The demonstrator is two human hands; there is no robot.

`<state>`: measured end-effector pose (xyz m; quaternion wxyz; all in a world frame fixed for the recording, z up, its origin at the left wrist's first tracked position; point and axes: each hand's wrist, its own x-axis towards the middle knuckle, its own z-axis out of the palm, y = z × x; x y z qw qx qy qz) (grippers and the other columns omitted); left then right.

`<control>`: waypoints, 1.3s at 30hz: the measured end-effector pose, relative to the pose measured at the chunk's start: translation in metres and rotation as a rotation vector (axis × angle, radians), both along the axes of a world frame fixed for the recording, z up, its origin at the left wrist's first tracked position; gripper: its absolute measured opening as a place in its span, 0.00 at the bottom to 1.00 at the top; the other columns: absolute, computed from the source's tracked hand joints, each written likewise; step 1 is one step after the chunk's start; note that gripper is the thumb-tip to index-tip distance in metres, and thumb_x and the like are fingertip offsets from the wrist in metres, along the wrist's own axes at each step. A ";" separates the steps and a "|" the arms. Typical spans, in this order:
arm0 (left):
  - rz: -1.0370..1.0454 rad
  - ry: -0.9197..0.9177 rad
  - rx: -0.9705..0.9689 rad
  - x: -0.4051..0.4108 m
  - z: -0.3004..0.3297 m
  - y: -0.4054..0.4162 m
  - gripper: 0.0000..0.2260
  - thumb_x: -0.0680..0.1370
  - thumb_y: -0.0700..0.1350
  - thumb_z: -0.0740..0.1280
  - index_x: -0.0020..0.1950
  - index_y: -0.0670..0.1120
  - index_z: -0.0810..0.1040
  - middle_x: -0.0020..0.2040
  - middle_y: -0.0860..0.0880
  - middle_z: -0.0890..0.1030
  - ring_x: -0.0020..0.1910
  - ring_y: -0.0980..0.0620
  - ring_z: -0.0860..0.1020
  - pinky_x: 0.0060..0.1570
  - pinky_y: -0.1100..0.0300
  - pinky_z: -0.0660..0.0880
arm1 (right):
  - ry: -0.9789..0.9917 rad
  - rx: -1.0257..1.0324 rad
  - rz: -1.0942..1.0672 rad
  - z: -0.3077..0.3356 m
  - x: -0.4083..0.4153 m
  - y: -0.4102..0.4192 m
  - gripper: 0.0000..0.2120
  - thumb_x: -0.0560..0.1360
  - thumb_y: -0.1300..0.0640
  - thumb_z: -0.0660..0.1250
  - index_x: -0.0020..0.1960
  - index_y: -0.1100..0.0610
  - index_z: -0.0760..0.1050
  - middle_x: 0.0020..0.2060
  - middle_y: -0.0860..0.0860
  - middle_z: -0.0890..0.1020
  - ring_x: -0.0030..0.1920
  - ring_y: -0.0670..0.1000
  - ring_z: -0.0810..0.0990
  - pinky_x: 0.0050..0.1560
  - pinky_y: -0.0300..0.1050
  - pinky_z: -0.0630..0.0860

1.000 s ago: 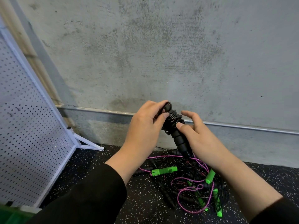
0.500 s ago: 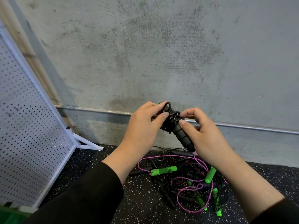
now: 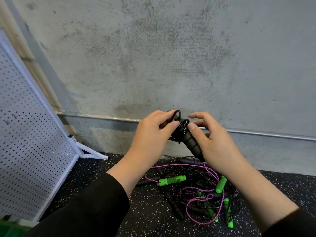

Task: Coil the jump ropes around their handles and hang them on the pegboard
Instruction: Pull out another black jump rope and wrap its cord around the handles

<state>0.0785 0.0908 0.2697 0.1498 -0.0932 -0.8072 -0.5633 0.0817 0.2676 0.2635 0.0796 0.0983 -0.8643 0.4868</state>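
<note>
Chest-high, left grip point(image 3: 150, 134) pinching black rope coil point(image 3: 179, 130), right grip point(image 3: 215, 142) curled round its handle point(image 3: 192, 144).

Black jump rope point(image 3: 185, 135) held mid-frame, cord coiled round the upper part of its ribbed handle, which is tilted down to the right. Tangled pile of ropes point(image 3: 196, 190) on the floor, lower centre-right: pink and black cords, green and black handles. White pegboard point(image 3: 32, 139) standing at left edge, leaning.

Left hand point(image 3: 150, 134) curled, thumb pinching, right hand point(image 3: 213, 142) thumb pressing, fingers loosely spread, forearms converging
</note>
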 end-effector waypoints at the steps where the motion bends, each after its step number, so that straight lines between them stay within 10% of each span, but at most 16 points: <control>1: -0.001 -0.007 0.022 0.000 0.000 0.000 0.11 0.79 0.41 0.71 0.60 0.51 0.85 0.49 0.55 0.83 0.48 0.60 0.79 0.50 0.71 0.71 | -0.008 0.011 0.010 0.000 0.000 0.000 0.08 0.81 0.45 0.63 0.59 0.35 0.72 0.50 0.36 0.82 0.36 0.48 0.81 0.43 0.47 0.79; 14: -0.045 -0.017 -0.059 -0.002 -0.004 0.000 0.13 0.79 0.40 0.71 0.63 0.47 0.84 0.48 0.55 0.83 0.48 0.61 0.79 0.49 0.74 0.70 | -0.079 -0.023 0.100 0.009 0.000 0.000 0.07 0.80 0.56 0.66 0.51 0.43 0.76 0.49 0.42 0.81 0.36 0.60 0.79 0.35 0.49 0.75; 21: -0.066 -0.041 -0.099 -0.001 -0.004 0.004 0.12 0.79 0.39 0.71 0.62 0.48 0.84 0.43 0.58 0.80 0.44 0.64 0.77 0.46 0.73 0.68 | -0.081 -0.035 0.072 0.005 0.000 0.003 0.09 0.79 0.58 0.66 0.47 0.43 0.75 0.47 0.43 0.81 0.30 0.50 0.73 0.32 0.46 0.71; 29: -0.058 -0.088 -0.021 -0.002 -0.001 -0.001 0.12 0.80 0.42 0.71 0.63 0.50 0.84 0.48 0.57 0.83 0.51 0.57 0.81 0.54 0.55 0.79 | -0.059 0.110 0.088 0.006 0.006 0.001 0.18 0.70 0.44 0.77 0.57 0.36 0.75 0.52 0.33 0.79 0.44 0.38 0.80 0.48 0.36 0.73; 39: -0.031 -0.002 -0.284 0.000 0.003 -0.004 0.13 0.79 0.41 0.69 0.62 0.51 0.84 0.41 0.55 0.77 0.42 0.57 0.75 0.42 0.68 0.68 | 0.017 0.147 0.019 0.003 0.009 -0.004 0.18 0.67 0.42 0.79 0.51 0.36 0.73 0.39 0.32 0.78 0.46 0.37 0.77 0.42 0.37 0.69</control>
